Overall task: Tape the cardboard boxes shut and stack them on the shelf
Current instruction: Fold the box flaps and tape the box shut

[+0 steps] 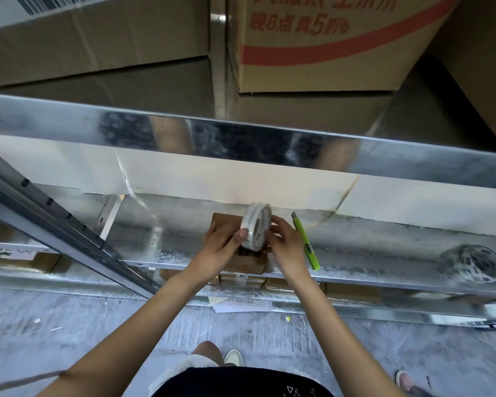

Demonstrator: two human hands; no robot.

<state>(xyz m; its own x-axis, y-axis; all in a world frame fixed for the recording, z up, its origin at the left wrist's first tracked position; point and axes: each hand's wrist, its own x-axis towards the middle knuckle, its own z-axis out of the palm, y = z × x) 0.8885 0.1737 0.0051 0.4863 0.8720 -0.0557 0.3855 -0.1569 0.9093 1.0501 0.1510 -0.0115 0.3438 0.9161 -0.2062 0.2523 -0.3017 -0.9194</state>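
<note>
Our two forearms reach forward to a small cardboard box (242, 260) on the metal shelf (384, 247). Directly above it, our left hand (218, 250) and right hand (284, 247) pinch an upright tape roll (255, 226). We judge the left closer to the box.

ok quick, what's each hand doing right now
Left hand: rests on the small cardboard box, thumb pressing the tape roll.
Right hand: grips the tape roll.
</note>
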